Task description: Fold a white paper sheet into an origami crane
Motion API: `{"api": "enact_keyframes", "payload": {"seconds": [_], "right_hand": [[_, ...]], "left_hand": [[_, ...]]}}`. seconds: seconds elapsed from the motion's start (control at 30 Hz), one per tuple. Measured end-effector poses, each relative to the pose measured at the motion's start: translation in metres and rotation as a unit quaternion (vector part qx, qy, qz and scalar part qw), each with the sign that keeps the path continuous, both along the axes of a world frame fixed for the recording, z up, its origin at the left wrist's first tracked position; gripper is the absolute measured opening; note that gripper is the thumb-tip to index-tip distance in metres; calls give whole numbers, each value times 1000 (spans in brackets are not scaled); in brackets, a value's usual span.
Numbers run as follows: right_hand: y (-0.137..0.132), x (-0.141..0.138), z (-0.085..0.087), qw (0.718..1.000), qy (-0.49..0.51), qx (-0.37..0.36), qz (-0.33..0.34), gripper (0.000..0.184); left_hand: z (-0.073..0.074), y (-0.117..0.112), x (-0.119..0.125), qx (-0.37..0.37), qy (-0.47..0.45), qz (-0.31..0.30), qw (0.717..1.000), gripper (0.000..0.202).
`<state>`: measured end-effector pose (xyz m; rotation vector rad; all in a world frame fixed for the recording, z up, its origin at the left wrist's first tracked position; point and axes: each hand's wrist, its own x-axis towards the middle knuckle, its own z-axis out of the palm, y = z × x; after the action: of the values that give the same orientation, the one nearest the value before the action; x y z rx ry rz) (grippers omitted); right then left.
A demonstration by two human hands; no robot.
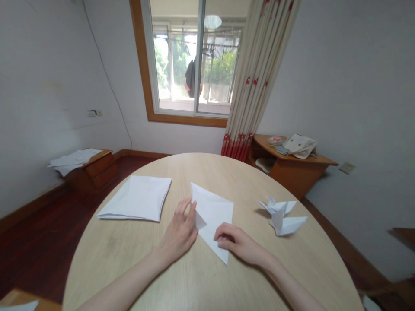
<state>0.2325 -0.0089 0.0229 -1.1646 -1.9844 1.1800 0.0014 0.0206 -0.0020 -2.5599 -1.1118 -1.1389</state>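
A partly folded sheet of white paper [215, 211] lies on the round table in front of me, with a small flap standing up near its left edge. My left hand [181, 226] grips that left edge, its fingers at the upper part and the thumb by the flap. On the lower right side of the sheet rests my right hand [238, 244], with curled fingers and thumb closed at the paper's edge. To the right are two folded paper birds [287, 225], close together. A stack of white paper [139, 198] lies left of my hands.
The light wood table [129, 259] has a rounded far edge. Beyond it stand a low drawer cabinet [102, 168] on the left and a wooden corner desk [292, 172] with a cloth bag [300, 145] on the right. A curtain [256, 77] hangs beside the window.
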Motion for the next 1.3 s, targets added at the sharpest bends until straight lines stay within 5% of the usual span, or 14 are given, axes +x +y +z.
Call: {"api": "enact_keyframes", "payload": {"seconds": [0.23, 0.63, 0.93, 1.3], "right_hand": [[4, -3, -11, 998, 37, -25, -54, 14], [8, 0, -16, 986, 45, 124, -103, 21], [13, 11, -31, 932, -115, 321, -119, 26], [19, 12, -45, 929, -215, 288, -88, 39]], "left_hand": [[4, -4, 0, 77, -5, -28, 997, 83], [20, -19, 0, 161, 72, -43, 983, 42], [22, -21, 6, 102, 122, -138, 978, 32], [23, -22, 8, 27, 149, -139, 979, 28]]}}
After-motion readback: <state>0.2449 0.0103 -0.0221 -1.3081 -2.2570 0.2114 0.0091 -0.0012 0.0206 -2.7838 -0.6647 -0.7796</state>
